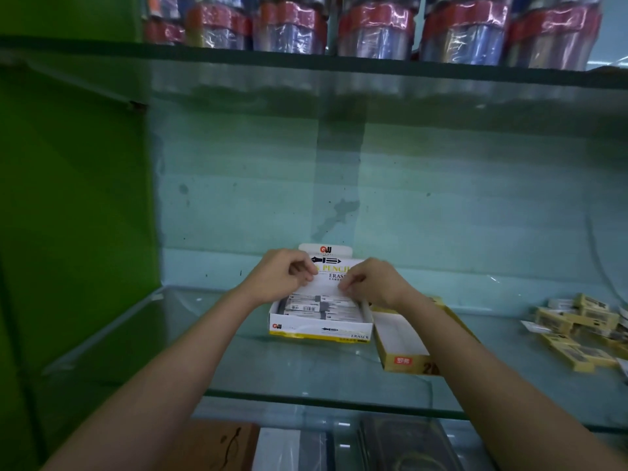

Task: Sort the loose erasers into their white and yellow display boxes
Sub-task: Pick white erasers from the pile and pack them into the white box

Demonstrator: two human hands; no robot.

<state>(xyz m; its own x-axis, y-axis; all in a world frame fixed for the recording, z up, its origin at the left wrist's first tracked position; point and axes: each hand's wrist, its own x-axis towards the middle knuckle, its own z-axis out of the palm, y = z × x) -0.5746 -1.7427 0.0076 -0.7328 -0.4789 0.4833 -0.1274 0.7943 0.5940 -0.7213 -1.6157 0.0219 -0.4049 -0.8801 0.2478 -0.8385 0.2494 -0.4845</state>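
The upright printed lid flap (pixel 334 266) of the white cardboard eraser box (pixel 319 329) at frame centre is pinched by the left hand (pixel 283 275) and right hand (pixel 368 283). The loose yellow-sleeved erasers (pixel 577 329) lie well apart at right, nearer the right hand, beyond the empty yellow cardboard box (pixel 404 348).
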